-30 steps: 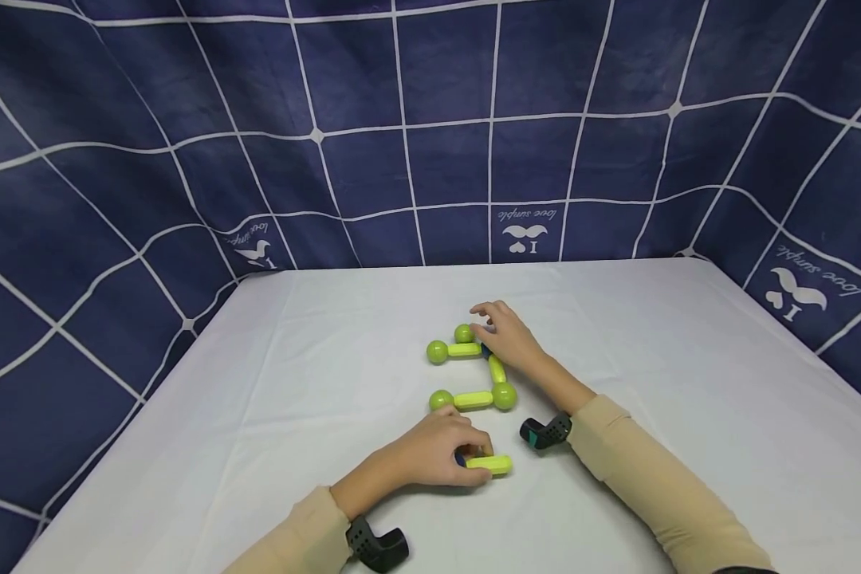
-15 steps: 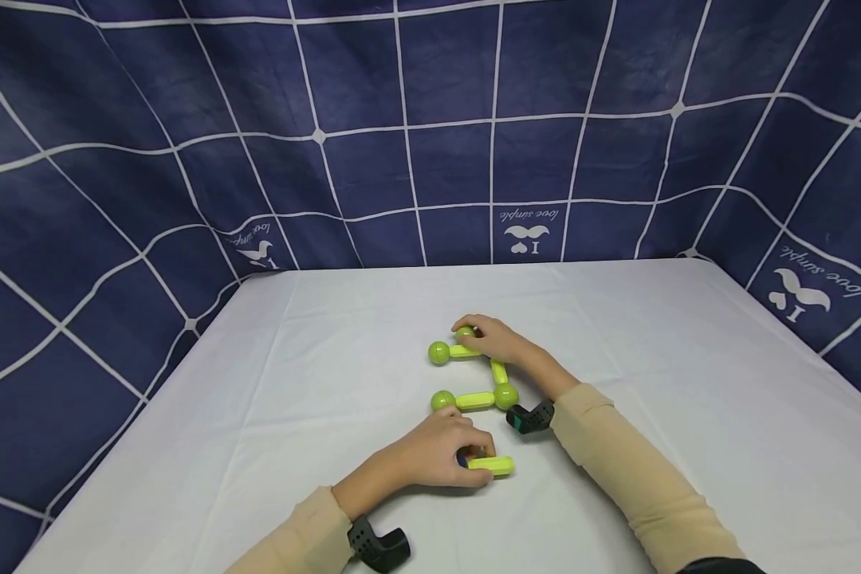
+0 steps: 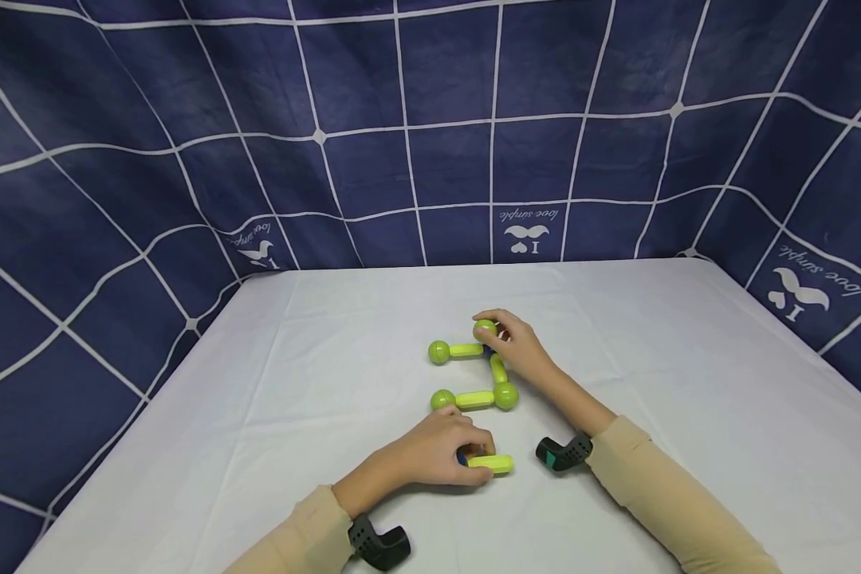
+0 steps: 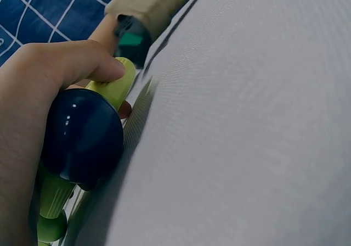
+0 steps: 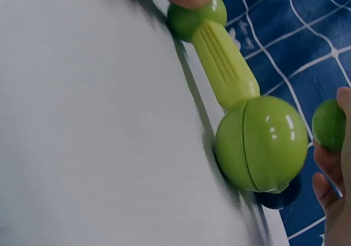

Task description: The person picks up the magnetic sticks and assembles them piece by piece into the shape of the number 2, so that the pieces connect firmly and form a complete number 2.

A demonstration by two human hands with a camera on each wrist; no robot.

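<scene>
My left hand (image 3: 438,453) pinches a yellow-green rod (image 3: 491,464) of a ball-and-rod building set between thumb and fingers. Under the palm sits a dark blue ball (image 4: 82,136) at that rod's end; another green rod (image 4: 56,195) leads off from it. My right hand (image 3: 522,348) holds a loose green ball (image 3: 484,328) by thumb and fingertips, close over a second dark blue ball (image 5: 284,195) at the far corner. From that corner run a straight rod (image 3: 466,350) ending in a green ball (image 3: 439,352), and a curved rod (image 3: 498,370) to the near-right green ball (image 3: 505,395).
A straight rod (image 3: 474,400) joins the near-right ball to a green ball (image 3: 442,400) beside the left fingers. All lies on a white-covered table (image 3: 316,359). A dark blue gridded cloth (image 3: 359,167) hangs behind. Black wrist cameras (image 3: 564,452) are on both arms.
My right hand reached left to the loose green ball, took hold of it and carried it right to the far corner. The left hand stays in place.
</scene>
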